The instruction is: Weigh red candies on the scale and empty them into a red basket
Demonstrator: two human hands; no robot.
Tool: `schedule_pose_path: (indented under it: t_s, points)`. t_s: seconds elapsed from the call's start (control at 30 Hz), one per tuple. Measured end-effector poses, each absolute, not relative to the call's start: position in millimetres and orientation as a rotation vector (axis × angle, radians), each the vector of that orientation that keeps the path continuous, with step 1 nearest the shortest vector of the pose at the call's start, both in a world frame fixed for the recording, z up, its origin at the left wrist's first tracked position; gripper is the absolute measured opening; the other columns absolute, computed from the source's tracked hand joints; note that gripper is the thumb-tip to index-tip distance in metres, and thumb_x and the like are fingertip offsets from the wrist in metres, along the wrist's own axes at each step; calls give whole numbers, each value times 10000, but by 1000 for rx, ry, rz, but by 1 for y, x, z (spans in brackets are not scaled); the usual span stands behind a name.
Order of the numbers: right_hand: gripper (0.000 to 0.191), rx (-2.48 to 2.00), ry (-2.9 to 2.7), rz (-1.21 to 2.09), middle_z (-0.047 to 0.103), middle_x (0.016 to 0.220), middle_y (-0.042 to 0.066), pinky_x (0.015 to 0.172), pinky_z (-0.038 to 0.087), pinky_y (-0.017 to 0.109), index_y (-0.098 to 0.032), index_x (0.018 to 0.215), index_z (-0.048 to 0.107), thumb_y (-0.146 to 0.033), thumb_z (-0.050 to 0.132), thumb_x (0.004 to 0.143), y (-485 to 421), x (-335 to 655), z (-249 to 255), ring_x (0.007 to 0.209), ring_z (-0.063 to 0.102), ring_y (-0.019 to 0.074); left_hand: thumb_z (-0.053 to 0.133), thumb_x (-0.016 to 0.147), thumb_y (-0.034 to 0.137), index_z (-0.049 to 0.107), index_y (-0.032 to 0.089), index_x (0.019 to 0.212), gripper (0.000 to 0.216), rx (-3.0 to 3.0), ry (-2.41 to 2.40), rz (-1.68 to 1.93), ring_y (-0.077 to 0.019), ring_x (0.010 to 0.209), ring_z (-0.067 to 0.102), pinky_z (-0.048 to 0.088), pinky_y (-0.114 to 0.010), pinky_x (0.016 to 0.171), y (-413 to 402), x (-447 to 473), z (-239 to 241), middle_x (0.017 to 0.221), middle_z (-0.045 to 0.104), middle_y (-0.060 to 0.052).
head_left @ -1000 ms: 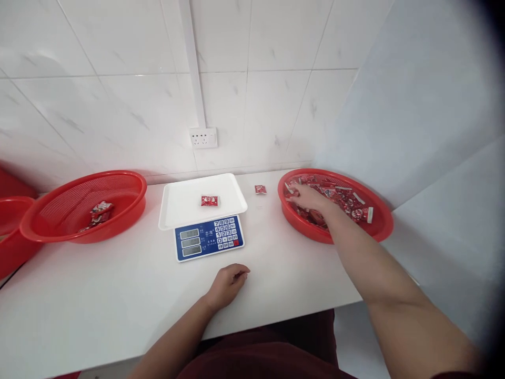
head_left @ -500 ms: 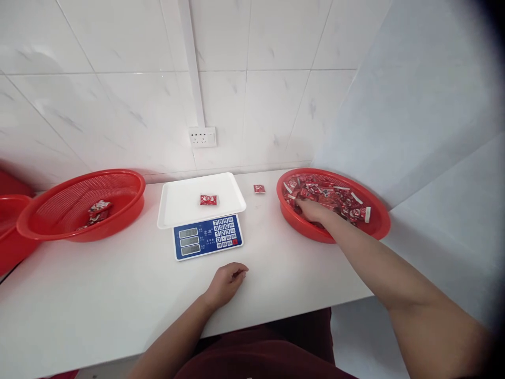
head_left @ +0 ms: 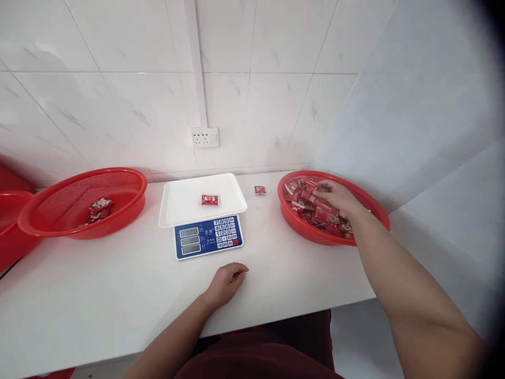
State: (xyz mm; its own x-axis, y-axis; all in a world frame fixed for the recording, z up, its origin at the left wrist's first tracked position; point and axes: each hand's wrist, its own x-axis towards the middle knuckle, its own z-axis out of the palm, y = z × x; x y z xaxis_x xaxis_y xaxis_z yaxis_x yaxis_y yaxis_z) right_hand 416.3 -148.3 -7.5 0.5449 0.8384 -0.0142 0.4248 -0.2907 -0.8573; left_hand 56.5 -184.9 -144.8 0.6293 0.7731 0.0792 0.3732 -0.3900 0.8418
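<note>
R hand (head_left: 340,199) on packets (head_left: 315,209) in red basket (head_left: 290,213); L hand (head_left: 228,282) resting on table (head_left: 118,300).

A wall socket (head_left: 204,137) sits above the blue-faced scale (head_left: 208,237).

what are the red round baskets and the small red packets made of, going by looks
The red round basket on the right and the one on the left look like moulded plastic: glossy rims, fine mesh walls. The small red packets under the right hand look like shiny printed film, probably plastic or foil; they crinkle and glint.
</note>
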Motion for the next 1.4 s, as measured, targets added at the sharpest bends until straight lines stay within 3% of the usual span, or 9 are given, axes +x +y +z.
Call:
schedule_pose_path:
  t_s: [0.17,0.43,0.6,0.7,0.93,1.07,1.17,1.27,1.4]
  points:
    - [328,-1631,-1082,822,640,863,33,572,521,315,-229,1055,500,-299,582,746,-132,370,13,670,621,170,456,821,230,635,201,918,205,2016,905,594,-141,745,594,479,-244,672,-185,57,-144,842,658,-17]
    - [269,-1663,-1835,449,645,875,19,588,456,261,-251,1025,561,-313,545,764,-76,262,1,676,592,154,460,821,225,638,204,958,226,1997,922,571,-145,783,600,484,-247,702,-186,55,-146,894,668,-22]
    - [337,-1671,-1904,310,632,920,44,649,452,293,-247,1069,554,-352,575,750,-48,223,-6,760,589,190,461,822,226,640,204,970,233,1990,910,582,-146,801,603,483,-245,715,-187,53,-148,926,669,-24]
    - [401,-1634,-1779,471,630,911,48,629,477,298,-245,1127,519,-375,578,752,-48,218,-6,704,602,173,456,822,224,642,202,969,239,1997,903,580,-144,794,601,479,-244,714,-187,53,-149,926,668,-23]
    - [402,-1340,-1176,1255,627,1018,43,565,537,279,-285,1188,387,-300,493,801,-95,241,-9,777,650,172,446,826,231,636,197,963,237,1995,873,576,-142,765,582,464,-251,703,-187,52,-150,904,657,-30]
    - [479,-1297,-1040,1448,618,1051,41,442,490,227,-318,1232,342,-328,517,786,-147,247,-32,610,631,135,468,842,332,557,192,1077,288,1824,828,617,-136,736,568,461,-265,712,-186,51,-147,834,631,-26]
    - [576,-1293,-1063,1630,609,1038,36,433,480,224,-342,1282,294,-346,559,770,-184,237,-60,585,606,120,411,868,433,477,161,1157,403,1545,730,687,-144,775,583,465,-283,729,-185,51,-140,872,607,-52]
    - [618,-1299,-1163,1662,619,916,22,443,482,237,-332,1340,254,-414,532,794,-208,222,-87,563,585,116,388,865,485,527,122,1069,439,1367,653,670,-140,723,579,466,-274,667,-184,52,-132,827,597,-61]
    - [643,-1299,-1256,1627,619,817,0,472,490,257,-320,1374,224,-448,505,810,-216,207,-105,512,552,100,534,801,450,555,114,915,356,1248,646,567,-114,606,554,455,-242,563,-180,51,-128,729,601,-37]
